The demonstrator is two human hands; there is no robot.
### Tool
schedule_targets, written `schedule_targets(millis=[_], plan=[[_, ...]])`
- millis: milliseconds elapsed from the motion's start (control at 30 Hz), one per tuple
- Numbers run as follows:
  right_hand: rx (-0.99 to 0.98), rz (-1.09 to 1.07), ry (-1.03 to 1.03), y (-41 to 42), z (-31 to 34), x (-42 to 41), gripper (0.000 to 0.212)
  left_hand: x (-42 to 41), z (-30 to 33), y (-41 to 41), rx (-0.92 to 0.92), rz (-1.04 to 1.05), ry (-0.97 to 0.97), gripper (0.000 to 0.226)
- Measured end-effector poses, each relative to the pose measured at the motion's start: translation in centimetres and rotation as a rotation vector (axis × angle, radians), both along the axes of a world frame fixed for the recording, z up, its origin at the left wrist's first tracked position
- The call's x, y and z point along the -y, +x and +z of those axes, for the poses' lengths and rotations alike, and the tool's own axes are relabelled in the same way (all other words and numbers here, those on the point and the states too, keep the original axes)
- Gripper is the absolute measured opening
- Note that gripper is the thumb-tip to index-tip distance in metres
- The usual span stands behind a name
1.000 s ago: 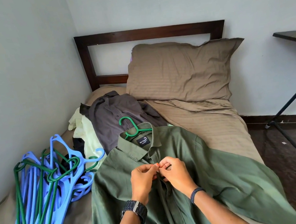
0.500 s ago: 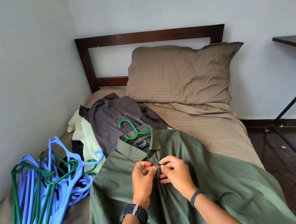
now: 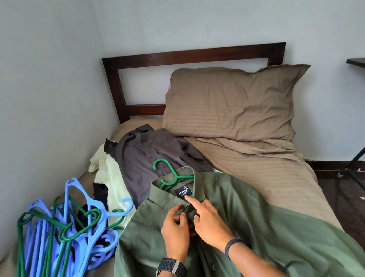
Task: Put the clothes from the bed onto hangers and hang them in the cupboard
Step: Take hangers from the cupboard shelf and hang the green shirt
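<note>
Cloth this soft will sag and slide, so we judge the green hanger's (image 3: 166, 172) hook the safest place to lift the olive green shirt (image 3: 274, 238). It lies flat on the bed (image 3: 263, 164), collar toward the headboard (image 3: 188, 54), long axis running down toward us. Our left hand (image 3: 175, 230) pinches the placket at the top button; our right hand (image 3: 209, 224) pinches beside it, forefinger pointing out.

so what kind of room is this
Most likely a bedroom: a bed with a dark wooden headboard and brown pillow, shirts piled by the wall, and plastic hangers heaped on the mattress.
</note>
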State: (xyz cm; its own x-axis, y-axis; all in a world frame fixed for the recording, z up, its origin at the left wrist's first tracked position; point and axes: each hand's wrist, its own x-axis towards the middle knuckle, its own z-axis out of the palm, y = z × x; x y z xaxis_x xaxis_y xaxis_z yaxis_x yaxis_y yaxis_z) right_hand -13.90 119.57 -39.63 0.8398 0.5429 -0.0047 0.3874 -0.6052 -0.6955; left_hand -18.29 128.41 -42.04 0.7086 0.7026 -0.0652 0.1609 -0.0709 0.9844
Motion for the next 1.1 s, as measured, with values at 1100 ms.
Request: schedule_targets(millis=[1100], plan=[[-0.130,-0.471,0.509,2.8,-0.8,-0.3,0.031,-1.5,1.1,5.7,-0.500,-0.173,0.452,0.021]])
